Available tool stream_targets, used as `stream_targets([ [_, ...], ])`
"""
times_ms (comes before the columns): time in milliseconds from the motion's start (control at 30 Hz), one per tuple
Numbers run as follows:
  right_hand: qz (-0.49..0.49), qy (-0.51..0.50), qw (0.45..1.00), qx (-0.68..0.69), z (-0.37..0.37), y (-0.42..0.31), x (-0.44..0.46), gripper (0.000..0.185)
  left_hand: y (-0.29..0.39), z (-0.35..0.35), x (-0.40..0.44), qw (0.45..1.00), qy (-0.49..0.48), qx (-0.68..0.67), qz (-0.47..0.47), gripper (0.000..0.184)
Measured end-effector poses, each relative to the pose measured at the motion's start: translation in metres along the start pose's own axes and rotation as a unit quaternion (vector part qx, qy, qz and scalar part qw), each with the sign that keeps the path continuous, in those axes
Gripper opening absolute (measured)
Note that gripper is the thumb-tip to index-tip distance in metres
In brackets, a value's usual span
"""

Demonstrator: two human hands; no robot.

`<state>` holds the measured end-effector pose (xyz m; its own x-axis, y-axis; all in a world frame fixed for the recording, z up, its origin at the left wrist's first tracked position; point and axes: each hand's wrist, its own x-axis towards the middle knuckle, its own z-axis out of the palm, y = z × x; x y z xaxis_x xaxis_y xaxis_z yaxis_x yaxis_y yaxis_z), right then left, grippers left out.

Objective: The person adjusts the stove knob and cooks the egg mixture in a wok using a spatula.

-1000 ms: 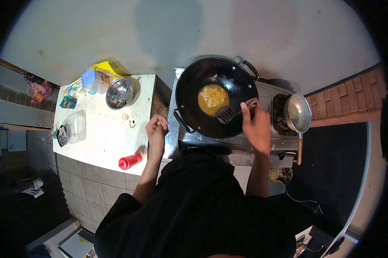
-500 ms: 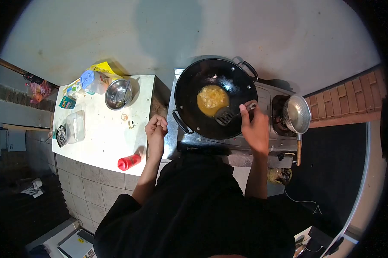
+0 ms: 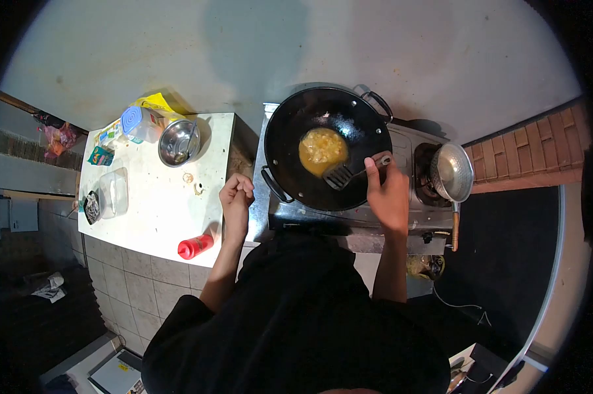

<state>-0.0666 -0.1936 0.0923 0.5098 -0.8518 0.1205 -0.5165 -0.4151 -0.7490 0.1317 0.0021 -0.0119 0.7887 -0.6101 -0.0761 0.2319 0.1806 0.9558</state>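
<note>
My right hand [image 3: 389, 198] is closed on the handle of a slotted spatula [image 3: 339, 176], over the right rim of a black wok [image 3: 296, 118]. The spatula's dark head rests in the wok, at the lower right edge of a yellow, bubbling mass of food [image 3: 323, 151] in liquid. The wok stands on the stove [image 3: 403, 161]. My left hand [image 3: 236, 197] is raised between the white table and the wok, its fingers curled; whether something small is inside them I cannot make out.
On the white table [image 3: 158, 213] are a metal bowl [image 3: 179, 143] with a utensil, a red bottle [image 3: 196, 246], a blue-lidded container [image 3: 140, 125], a clear tray [image 3: 114, 192] and packets. A metal saucepan [image 3: 453, 172] sits on the right burner.
The spatula's head has shifted slightly left in the wok along with the view. The food looks a little more spread. My left hand keeps its curled pose.
</note>
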Motion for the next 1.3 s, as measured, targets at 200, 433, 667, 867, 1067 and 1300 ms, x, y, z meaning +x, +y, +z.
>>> stream_targets([
  [200,0.026,0.017,0.999,0.024,-0.008,-0.019,0.000,0.022,0.000,0.001,-0.001,1.000,-0.009,0.003,-0.008,0.022],
  [433,0.020,-0.009,1.000,-0.015,0.000,-0.006,-0.001,0.023,0.002,0.004,0.004,1.000,-0.026,-0.006,0.002,0.022],
  [667,0.063,0.003,0.997,0.033,-0.015,-0.030,-0.001,0.023,-0.003,0.001,0.001,1.000,-0.025,0.010,-0.004,0.022],
  [867,0.012,-0.002,1.000,-0.014,-0.001,-0.006,-0.001,0.023,-0.001,0.000,0.003,1.000,-0.022,0.018,-0.003,0.019],
  [1067,0.011,0.024,1.000,0.007,-0.003,-0.012,-0.001,0.023,-0.002,0.001,0.002,1.000,-0.023,0.017,-0.003,0.018],
  [1300,-0.004,0.003,1.000,-0.022,0.004,0.004,-0.001,0.022,-0.001,0.003,0.004,1.000,-0.017,0.002,-0.005,0.023],
])
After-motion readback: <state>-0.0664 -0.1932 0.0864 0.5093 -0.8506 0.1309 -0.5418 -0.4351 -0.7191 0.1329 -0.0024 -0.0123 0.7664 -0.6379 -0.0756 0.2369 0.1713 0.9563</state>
